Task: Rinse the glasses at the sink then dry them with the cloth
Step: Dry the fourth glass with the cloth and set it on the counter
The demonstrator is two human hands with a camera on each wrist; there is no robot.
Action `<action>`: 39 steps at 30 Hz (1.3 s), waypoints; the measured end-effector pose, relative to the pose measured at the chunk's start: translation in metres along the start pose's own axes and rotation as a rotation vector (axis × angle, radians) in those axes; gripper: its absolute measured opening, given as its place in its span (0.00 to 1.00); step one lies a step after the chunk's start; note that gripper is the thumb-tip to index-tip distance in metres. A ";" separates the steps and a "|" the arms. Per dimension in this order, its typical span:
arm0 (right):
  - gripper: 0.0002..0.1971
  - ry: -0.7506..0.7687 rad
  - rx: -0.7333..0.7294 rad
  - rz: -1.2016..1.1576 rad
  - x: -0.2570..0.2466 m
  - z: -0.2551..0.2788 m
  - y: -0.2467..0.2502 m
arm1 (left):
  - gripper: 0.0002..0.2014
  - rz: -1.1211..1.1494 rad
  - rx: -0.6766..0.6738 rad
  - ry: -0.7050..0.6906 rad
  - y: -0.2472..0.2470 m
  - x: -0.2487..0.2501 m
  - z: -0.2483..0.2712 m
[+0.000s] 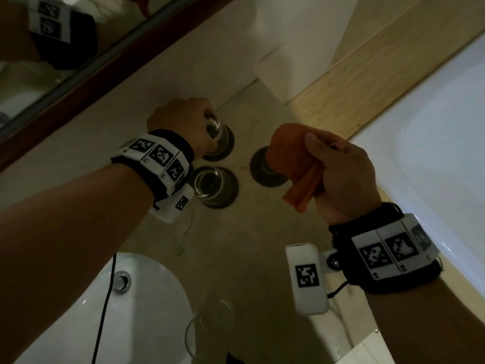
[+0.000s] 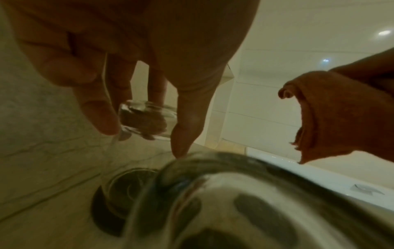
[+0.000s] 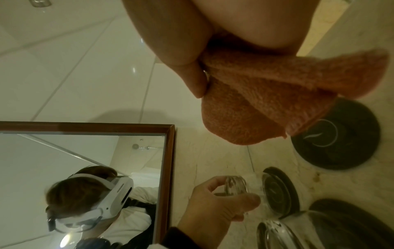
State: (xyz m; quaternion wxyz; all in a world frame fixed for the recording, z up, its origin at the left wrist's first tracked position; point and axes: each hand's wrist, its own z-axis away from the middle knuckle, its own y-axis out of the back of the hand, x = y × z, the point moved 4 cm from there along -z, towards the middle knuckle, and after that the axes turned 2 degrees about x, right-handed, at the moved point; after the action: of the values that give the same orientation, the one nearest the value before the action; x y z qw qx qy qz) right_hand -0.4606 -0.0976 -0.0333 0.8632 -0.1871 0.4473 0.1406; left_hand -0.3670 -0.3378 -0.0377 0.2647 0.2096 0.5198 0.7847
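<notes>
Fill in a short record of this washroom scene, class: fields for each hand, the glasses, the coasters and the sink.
Left hand: grips a clear drinking glass over a dark round coaster
Right hand: holds a bunched orange cloth
Other glasses: one upright on a second coaster; another near the sink
Third coaster: bare
White sink: lower left

The right hand grips a bunched orange cloth, thumb pressed against its folds, above a pale stone counter. Under the cloth's hanging end lies a dark round coaster. Lower down, the left hand holds a clear glass beside a second coaster. A wood-framed mirror reflects a person wearing a white headset.
</notes>
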 end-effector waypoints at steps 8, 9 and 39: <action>0.15 -0.001 -0.019 -0.007 0.005 0.010 0.000 | 0.40 0.034 -0.036 0.009 0.001 -0.004 0.008; 0.15 0.003 -0.026 -0.003 0.005 0.012 0.000 | 0.43 0.054 -0.037 0.010 0.003 -0.005 0.013; 0.10 0.043 0.014 -0.004 0.124 0.174 0.012 | 0.44 0.043 -0.213 -0.349 -0.127 -0.042 0.311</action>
State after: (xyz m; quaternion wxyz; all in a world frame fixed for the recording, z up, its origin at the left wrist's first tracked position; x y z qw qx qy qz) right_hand -0.2709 0.0008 -0.0457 0.8550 -0.1849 0.4663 0.1316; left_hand -0.1216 -0.1044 -0.0422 0.3548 0.3242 0.3757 0.7924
